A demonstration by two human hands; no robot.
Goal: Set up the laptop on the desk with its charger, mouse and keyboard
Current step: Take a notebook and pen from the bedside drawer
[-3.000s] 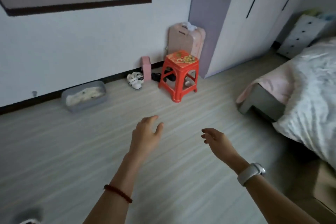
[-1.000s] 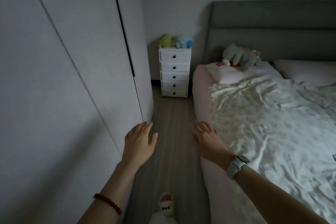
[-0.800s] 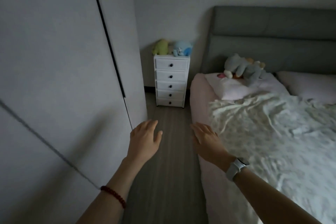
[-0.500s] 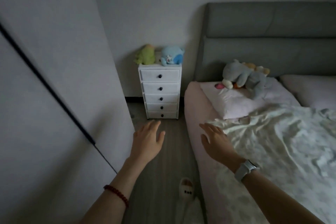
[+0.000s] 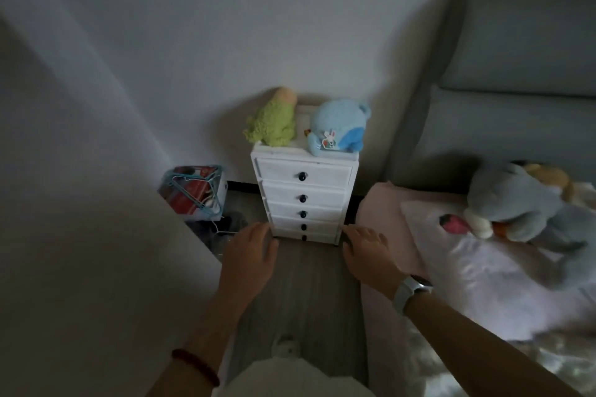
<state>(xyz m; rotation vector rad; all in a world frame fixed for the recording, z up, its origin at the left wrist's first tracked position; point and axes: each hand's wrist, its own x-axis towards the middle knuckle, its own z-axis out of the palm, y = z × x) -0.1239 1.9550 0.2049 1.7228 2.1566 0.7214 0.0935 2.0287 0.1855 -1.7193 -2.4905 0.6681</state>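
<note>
Two empty hands, the left (image 5: 250,256) and right (image 5: 367,255), hung spread and palm-down just before the white drawer chest (image 5: 304,196). Right of the chest lay the bed (image 5: 477,284), its grey plush toy (image 5: 519,206) on the pillow; left of it sat a bin of hangers (image 5: 193,192); on top sat a green toy (image 5: 274,122) and a blue one (image 5: 338,127). No laptop, charger, mouse or keyboard showed. A laptop would likely be rigid, weighty and fragile, best gripped by both side edges. Half a second earlier the chest stood farther off.
</note>
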